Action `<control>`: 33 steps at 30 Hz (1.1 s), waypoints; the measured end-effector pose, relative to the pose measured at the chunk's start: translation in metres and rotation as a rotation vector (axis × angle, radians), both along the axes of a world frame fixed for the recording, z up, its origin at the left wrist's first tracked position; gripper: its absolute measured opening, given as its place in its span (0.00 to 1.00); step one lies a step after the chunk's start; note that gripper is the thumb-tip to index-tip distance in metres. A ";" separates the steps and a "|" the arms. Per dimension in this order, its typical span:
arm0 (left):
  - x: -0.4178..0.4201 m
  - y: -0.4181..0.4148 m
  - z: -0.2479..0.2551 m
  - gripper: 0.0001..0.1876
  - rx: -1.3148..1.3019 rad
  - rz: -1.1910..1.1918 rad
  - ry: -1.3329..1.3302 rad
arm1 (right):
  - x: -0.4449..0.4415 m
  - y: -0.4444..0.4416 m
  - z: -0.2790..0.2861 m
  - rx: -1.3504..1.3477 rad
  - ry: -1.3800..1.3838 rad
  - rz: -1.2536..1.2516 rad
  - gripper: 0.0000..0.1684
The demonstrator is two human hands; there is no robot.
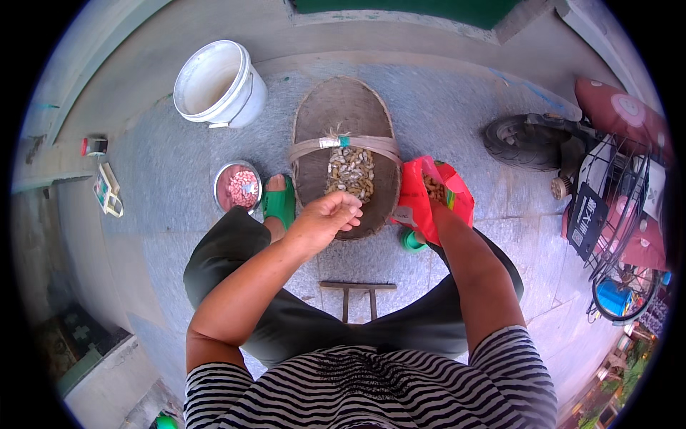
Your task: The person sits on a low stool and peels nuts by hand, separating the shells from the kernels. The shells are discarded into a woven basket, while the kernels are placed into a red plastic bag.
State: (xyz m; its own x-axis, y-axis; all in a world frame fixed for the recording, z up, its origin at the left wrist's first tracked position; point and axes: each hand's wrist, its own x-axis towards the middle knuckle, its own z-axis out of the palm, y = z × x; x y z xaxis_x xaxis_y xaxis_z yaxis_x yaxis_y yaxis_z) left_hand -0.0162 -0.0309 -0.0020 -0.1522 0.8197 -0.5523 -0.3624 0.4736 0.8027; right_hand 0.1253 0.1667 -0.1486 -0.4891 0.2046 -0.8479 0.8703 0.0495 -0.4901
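Observation:
My left hand (328, 215) is over the near left part of a woven basket (343, 104), its fingers loosely curled. Whether anything is pinched between them does not show. Opened peanut shells (351, 171) lie in a strip along the basket's bottom, below its wrapped handle (375, 142). My right hand (439, 211) reaches into a red plastic bag (418, 185) against the basket's right side, and its fingers are hidden there. Unshelled peanuts (433, 189) show in the bag's mouth. Left of my foot, a metal bowl (216, 187) holds pink peanut kernels (243, 189).
A white plastic bucket (249, 102) stands at the back left. A small carton (107, 189) and a red-lidded jar (94, 146) are near the left wall. At right is a parked scooter (522, 142) with a wire basket (616, 214). A wooden stool edge (358, 286) shows between my legs.

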 end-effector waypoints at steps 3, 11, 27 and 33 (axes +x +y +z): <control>0.000 0.000 0.000 0.13 0.002 0.001 0.004 | 0.002 0.000 0.001 -0.053 -0.002 -0.090 0.20; 0.002 -0.004 -0.007 0.13 0.009 -0.002 0.000 | 0.030 -0.012 0.014 -0.325 -0.018 -0.494 0.20; 0.006 -0.003 0.001 0.12 0.049 -0.015 0.033 | 0.050 -0.005 0.064 -0.444 -0.015 -0.749 0.20; 0.006 0.002 0.006 0.12 0.065 -0.017 0.053 | 0.076 0.037 0.023 0.183 0.023 0.020 0.21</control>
